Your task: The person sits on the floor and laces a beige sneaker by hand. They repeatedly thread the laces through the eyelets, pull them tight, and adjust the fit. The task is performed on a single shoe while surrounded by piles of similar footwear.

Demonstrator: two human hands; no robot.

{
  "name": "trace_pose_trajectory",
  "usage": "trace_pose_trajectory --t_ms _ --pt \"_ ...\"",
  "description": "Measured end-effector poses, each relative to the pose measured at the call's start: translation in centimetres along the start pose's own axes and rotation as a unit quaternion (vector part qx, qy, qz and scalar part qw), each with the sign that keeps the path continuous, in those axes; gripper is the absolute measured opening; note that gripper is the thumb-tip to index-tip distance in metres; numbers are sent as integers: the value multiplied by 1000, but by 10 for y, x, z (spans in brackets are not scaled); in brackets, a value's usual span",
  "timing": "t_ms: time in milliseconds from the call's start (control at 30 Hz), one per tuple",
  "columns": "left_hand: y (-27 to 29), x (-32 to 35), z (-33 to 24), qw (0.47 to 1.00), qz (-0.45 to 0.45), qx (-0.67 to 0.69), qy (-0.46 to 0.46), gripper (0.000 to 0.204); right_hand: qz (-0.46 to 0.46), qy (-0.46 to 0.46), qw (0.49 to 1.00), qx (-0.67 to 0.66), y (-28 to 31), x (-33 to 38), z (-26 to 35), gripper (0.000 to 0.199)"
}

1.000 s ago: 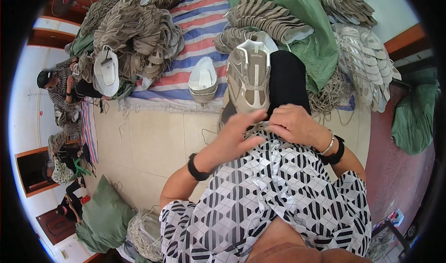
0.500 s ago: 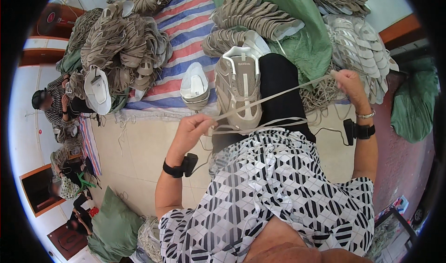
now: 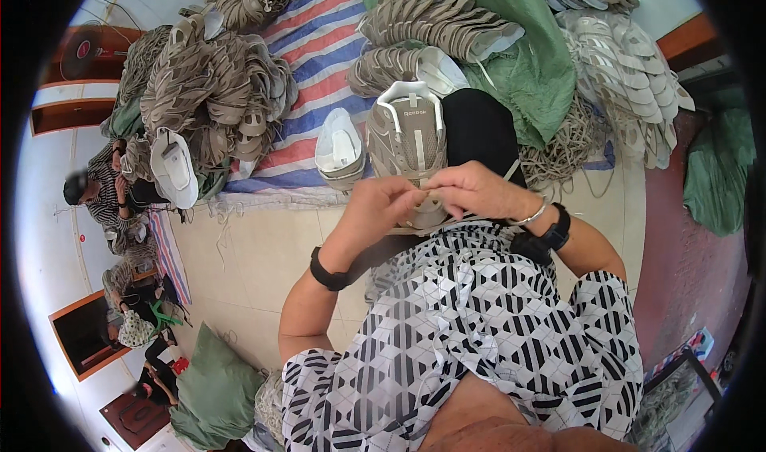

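A taupe and white shoe upper lies on my lap, its white-lined collar pointing away from me. Over its toe my left hand and my right hand meet, both closed with fingertips pinched together. They grip a thin beige shoelace, mostly hidden by the fingers and wrists. Just left of my lap stands another upper with a white lining, which neither hand touches.
Stacks of nested taupe uppers lie on a striped sheet and green sacking. Loose laces tangle at the right near pale uppers. A large heap of uppers stands left; other people sit along the left wall.
My right hand has come inward from the far right to meet my left, which moved slightly right. The shoelace, stretched between them before, is now gathered over the shoe's toe.
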State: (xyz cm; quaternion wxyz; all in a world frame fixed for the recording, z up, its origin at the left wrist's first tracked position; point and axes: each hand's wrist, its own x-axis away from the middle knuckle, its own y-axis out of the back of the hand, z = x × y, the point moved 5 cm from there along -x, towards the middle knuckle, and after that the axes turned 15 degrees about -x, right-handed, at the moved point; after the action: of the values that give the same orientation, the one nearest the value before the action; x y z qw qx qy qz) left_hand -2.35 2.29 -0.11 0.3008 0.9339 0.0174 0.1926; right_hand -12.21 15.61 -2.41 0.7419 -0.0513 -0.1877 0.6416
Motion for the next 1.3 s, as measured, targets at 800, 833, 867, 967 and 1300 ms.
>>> trace_pose_trajectory --t_ms 800,833,867,967,1300 --pt "-12 -122 -6 931 -29 -363 3 34 -129 -26 982 132 34 29 -12 15" --pt "-11 -122 -7 930 -42 -366 -3 34 -161 -48 984 68 36 30 -13 14" --pt "-10 -122 -7 928 -55 -369 -9 36 -178 -6 982 61 38 28 -14 10" --pt "8 -93 -17 954 -225 -196 -30 30 -204 25 974 90 42 22 -4 10" --pt "-10 -36 40 980 -140 -139 8 32 -148 -35 983 -100 75 -69 -11 11"
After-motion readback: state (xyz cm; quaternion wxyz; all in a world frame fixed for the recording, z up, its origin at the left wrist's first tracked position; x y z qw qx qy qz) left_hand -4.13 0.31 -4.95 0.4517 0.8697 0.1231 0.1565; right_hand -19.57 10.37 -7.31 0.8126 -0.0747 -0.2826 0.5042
